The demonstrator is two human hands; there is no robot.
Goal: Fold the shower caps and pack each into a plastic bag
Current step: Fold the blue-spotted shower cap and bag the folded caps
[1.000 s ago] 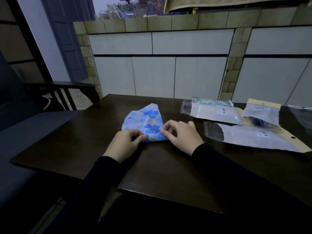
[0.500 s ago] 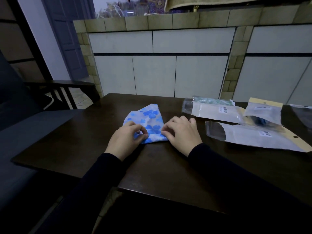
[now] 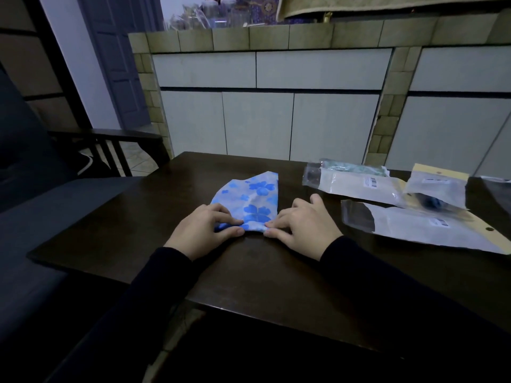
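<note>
Lower frame: two dark sleeves rising from the bottom edge, converging toward centre. Left hand (image 3: pixel 203 235) palm down, fingers curled, thumb and forefinger pinching the near left corner of the shower cap (image 3: pixel 250 204). Right hand (image 3: pixel 302 226) palm down, fingers bent, fingertips (image 3: pixel 269 224) on the cap's near right corner with the thumb tucked against the same edge; grip there pinching the fabric too, as far as visible.

Shower cap at centre frame, lying flat on the dark worktop (image 3: pixel 138 225), folded into a wedge, wide at the near edge between the hands, narrowing to the far upper right. Pale blue with darker blue flowers. Near left corner hidden under the left fingers.

Bare worktop left of the cap out to the left corner edge, and a broad bare strip between the wrists and the near edge, lower centre. Near edge fading into shadow at lower right.

Right of the right hand, close but apart: a long plastic bag (image 3: pixel 420 230) with white backing and a yellow header, its right end cut off by the frame. Beyond it, a second bag (image 3: pixel 356 185), overlapped at its right by a smaller packed bag (image 3: pixel 437 189) with dark contents, hard to make out. Behind those, a greenish packet (image 3: pixel 356 168), mostly hidden.

Upper frame: tiled counter front with pale cabinet doors (image 3: pixel 257 125); jars blurred on top.
</note>
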